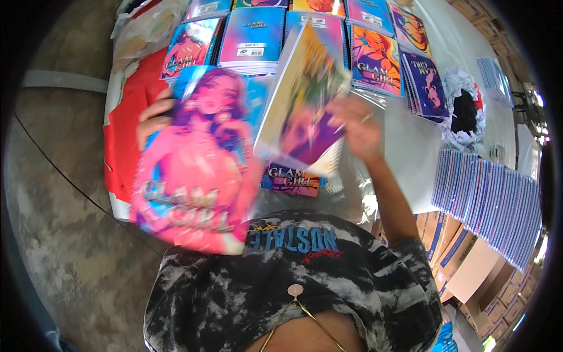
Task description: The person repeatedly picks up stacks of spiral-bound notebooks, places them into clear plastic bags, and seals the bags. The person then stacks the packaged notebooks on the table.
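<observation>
My left hand [155, 119] grips a spiral notebook [196, 158] by its left edge. The cover shows a pink and purple illustrated figure on blue, blurred a little by motion. My right hand [359, 128] is closed on the edge of a second spiral notebook [308, 108], which is tilted and smeared, with yellow, green and purple on its cover. Under these two, part of another notebook [293, 180] with an orange and purple cover shows on the table near my chest. Most of my left arm is hidden behind the pink notebook.
Stacks of spiral notebooks [252, 38] line the far side of the white table [413, 138]. Red sheets [136, 132] and clear plastic [146, 44] lie at left. Crumpled paper [460, 132] and a long row of notebooks [487, 196] stand at right, above cardboard boxes [463, 252].
</observation>
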`<move>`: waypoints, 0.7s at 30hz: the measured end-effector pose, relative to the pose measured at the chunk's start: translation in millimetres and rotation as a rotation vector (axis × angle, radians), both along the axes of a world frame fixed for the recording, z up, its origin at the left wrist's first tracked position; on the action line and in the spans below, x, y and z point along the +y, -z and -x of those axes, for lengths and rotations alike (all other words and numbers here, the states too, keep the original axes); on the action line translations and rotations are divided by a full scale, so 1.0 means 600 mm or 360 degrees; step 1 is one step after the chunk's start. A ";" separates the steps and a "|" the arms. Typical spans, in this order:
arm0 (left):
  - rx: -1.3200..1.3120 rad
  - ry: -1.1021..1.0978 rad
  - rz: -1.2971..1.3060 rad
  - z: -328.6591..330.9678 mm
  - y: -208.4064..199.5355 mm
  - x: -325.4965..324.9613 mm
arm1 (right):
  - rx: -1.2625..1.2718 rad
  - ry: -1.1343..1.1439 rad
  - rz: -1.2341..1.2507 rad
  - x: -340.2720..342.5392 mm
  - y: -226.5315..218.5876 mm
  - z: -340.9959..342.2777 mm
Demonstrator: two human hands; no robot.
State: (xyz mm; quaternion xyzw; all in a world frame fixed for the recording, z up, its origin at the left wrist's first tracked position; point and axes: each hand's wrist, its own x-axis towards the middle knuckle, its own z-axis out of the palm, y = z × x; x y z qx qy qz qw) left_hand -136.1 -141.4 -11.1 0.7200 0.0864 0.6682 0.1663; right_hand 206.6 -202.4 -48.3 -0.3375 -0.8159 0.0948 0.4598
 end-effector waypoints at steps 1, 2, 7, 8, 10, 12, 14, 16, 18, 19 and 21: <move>-0.0008 -0.0069 0.0052 -0.020 -0.017 -0.014 | -0.0129 -0.0034 0.0260 -0.038 0.038 0.004; -0.0014 -0.0140 0.0106 -0.038 -0.037 -0.025 | -0.0254 -0.0074 0.0522 -0.069 0.075 0.005; 0.0563 0.0176 0.0251 0.014 0.077 -0.001 | -0.0096 0.0084 0.0935 -0.120 0.127 0.021; 0.0383 0.0065 0.0786 -0.063 0.062 -0.084 | 0.0025 0.0140 0.0995 -0.115 0.127 0.024; 0.1173 -0.0016 0.0980 -0.050 0.127 -0.093 | 0.0183 0.0332 0.0833 -0.099 0.116 0.015; 0.1629 -0.0152 0.0639 -0.028 0.147 -0.090 | 0.0277 0.0545 0.0730 -0.076 0.108 -0.009; 0.1767 -0.0328 0.0508 -0.036 0.129 -0.050 | 0.0295 0.0672 0.0690 -0.036 0.093 -0.032; 0.1588 -0.0531 0.0642 -0.070 0.091 0.017 | 0.0257 0.0765 0.0598 0.019 0.070 -0.038; 0.1352 -0.0660 0.0677 -0.111 0.083 0.106 | 0.0217 0.0791 0.0528 0.098 0.044 -0.026; 0.1486 -0.0838 0.0515 -0.115 0.099 0.143 | 0.0230 0.0762 0.0540 0.134 0.035 -0.014; 0.1738 -0.1180 0.0176 -0.113 0.146 0.197 | 0.0388 0.0732 0.0566 0.179 0.009 0.015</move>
